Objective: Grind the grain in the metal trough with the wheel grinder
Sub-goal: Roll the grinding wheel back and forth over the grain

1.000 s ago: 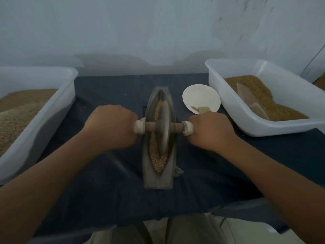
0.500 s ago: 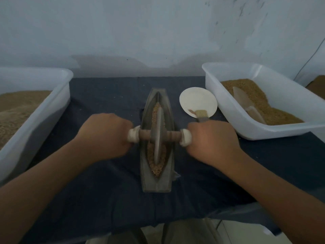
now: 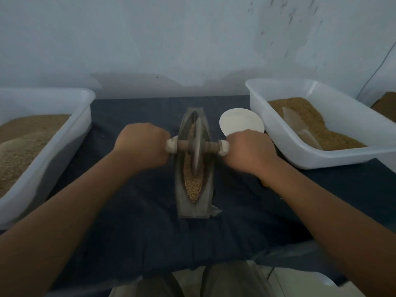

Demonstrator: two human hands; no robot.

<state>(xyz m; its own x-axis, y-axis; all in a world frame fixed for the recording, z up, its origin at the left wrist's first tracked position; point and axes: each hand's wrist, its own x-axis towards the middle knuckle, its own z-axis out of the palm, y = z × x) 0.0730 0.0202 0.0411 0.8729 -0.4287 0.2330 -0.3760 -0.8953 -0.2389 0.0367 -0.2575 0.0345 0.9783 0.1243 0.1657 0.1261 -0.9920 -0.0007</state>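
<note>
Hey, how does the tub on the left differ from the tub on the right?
The left tub holds paler material; the right tub holds browner grain. A clear scoop lies in the right tub; none shows in the left tub. Both are white plastic on the dark cloth.

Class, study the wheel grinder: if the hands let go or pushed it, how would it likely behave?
The round wheel grinder would probably roll readily along the metal trough. Balanced on a narrow edge, it would likely tip sideways without the left hand and right hand gripping its axle. It looks metallic, so probably heavy for its size.
</note>
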